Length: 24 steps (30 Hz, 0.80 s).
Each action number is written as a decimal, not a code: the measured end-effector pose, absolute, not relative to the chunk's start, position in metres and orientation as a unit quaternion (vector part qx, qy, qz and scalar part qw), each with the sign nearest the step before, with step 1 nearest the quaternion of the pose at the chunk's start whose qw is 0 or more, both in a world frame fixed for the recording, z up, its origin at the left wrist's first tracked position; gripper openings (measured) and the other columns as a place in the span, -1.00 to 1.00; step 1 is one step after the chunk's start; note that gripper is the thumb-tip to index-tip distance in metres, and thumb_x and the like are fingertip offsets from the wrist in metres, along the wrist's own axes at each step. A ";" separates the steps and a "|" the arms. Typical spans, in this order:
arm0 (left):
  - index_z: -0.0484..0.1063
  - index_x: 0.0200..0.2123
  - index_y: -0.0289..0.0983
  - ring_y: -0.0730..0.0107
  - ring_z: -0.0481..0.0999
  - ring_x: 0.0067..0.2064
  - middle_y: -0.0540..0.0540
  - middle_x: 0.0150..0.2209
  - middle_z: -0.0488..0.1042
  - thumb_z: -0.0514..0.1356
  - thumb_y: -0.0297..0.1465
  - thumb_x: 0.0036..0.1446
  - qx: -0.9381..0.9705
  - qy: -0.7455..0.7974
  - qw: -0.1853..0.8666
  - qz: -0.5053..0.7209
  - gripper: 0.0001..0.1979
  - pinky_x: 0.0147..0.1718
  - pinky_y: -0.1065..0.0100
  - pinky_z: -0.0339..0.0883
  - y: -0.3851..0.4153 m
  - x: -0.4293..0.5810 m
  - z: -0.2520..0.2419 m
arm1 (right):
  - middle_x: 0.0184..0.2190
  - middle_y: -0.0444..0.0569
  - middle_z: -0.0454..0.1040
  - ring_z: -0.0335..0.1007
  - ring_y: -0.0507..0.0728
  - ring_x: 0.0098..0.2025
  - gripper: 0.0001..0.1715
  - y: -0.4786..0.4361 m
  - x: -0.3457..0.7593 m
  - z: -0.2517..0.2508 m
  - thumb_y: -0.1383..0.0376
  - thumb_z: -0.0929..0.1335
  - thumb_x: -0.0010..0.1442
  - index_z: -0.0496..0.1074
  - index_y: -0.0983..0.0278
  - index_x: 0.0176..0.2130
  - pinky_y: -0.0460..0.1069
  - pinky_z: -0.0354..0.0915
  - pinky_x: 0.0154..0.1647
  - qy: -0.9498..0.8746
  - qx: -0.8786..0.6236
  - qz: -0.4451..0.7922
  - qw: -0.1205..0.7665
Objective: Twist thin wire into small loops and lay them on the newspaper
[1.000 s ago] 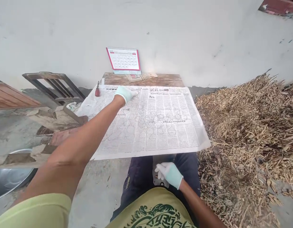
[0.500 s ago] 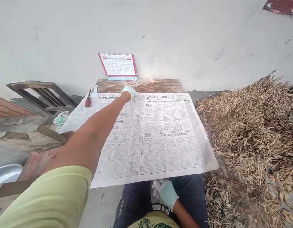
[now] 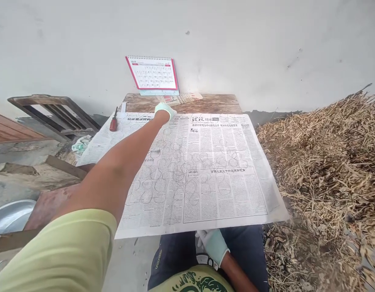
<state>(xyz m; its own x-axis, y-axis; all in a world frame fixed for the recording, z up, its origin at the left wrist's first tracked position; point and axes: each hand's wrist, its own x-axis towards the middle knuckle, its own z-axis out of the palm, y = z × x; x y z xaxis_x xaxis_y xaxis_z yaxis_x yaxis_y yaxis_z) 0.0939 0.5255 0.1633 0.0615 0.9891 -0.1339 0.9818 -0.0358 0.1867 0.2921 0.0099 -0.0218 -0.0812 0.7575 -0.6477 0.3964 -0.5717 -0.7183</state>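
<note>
A large spread newspaper (image 3: pixel 202 178) lies over a wooden table (image 3: pixel 212 103), hanging past the table's near edge. The gloved left hand (image 3: pixel 163 111) rests on the newspaper's far edge, its fingers (image 3: pixel 172 113) together and flat on the paper, not clamped on anything. The gloved right hand (image 3: pixel 212 244) lies on the person's thigh just below the newspaper's near edge, fingers loosely together and apart from the paper. A red-handled screwdriver (image 3: pixel 113 120) lies near the left hand, at the newspaper's far left corner.
</note>
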 end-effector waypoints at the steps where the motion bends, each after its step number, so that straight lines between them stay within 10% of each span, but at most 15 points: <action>1: 0.59 -0.14 -0.51 -0.35 0.49 0.11 -0.54 -0.12 0.59 0.17 -0.16 0.18 0.706 0.701 0.103 -0.001 -0.51 0.09 -0.07 0.27 0.524 0.089 0.166 | -0.56 -0.03 0.51 0.41 0.05 -0.53 -0.55 0.010 0.292 -0.022 0.23 0.25 0.44 0.54 0.28 -0.41 -0.10 0.28 -0.41 -0.449 -0.660 0.584 0.145; 24: 0.60 -0.16 -0.40 -0.17 0.55 0.06 -0.44 -0.13 0.60 0.34 -0.18 0.13 0.722 0.663 0.181 0.084 -0.62 0.02 -0.03 0.37 0.402 0.107 0.188 | -0.45 0.05 0.60 0.55 0.10 -0.32 -0.55 0.007 0.294 -0.011 0.24 0.28 0.44 0.50 0.31 -0.46 -0.06 0.30 -0.15 -0.587 -0.645 0.484 0.072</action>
